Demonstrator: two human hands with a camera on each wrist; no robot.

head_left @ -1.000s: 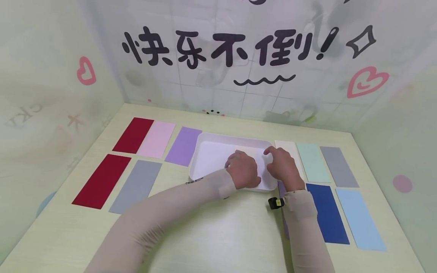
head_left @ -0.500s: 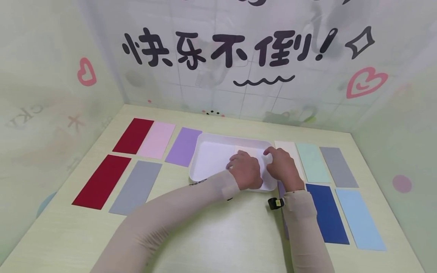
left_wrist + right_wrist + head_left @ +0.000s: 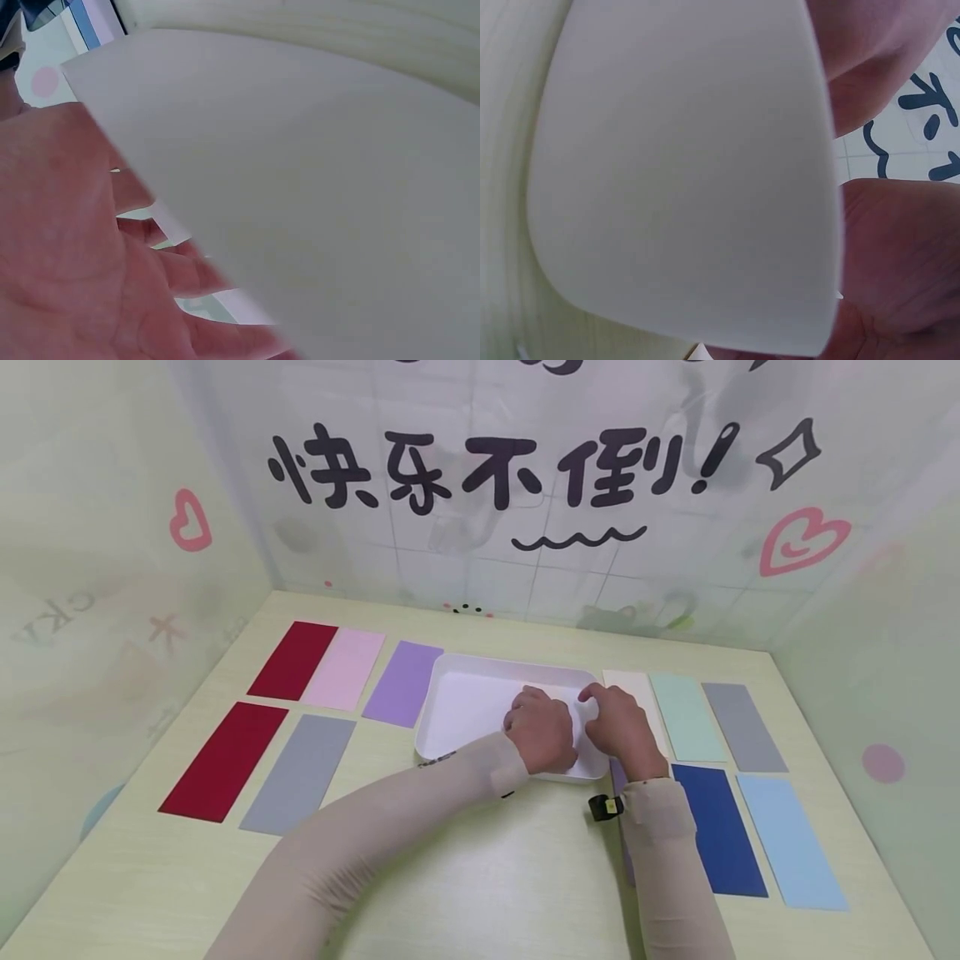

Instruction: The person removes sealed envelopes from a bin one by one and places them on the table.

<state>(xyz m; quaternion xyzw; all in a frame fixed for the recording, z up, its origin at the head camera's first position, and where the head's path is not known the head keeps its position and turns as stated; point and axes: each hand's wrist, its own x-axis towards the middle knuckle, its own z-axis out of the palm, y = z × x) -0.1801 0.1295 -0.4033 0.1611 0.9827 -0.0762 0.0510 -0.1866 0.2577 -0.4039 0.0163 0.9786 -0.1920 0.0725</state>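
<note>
A shallow white tray (image 3: 468, 697) with rounded corners rests on the pale table. My left hand (image 3: 542, 731) reaches over its near rim and lies low inside the tray, right of its middle. In the left wrist view the tray's outer wall (image 3: 300, 165) hides the left fingertips, while the spread fingers (image 3: 180, 271) show beyond the rim. My right hand (image 3: 621, 727) grips the tray's right end, with thumb and forefinger bent over the rim; its other fingers are hidden. The tray wall (image 3: 682, 180) fills much of the right wrist view.
Left of the tray lie two dark red cards (image 3: 225, 760), a pink card (image 3: 345, 668), a grey card (image 3: 300, 772) and a purple card (image 3: 403, 683). On the right are cream, mint (image 3: 687, 718), grey (image 3: 745, 727), dark blue (image 3: 720, 831) and light blue (image 3: 791, 843) cards. Printed curtains surround the table.
My left hand has shifted slightly to the right inside the tray, its forearm following. My right hand and the tray hold their place.
</note>
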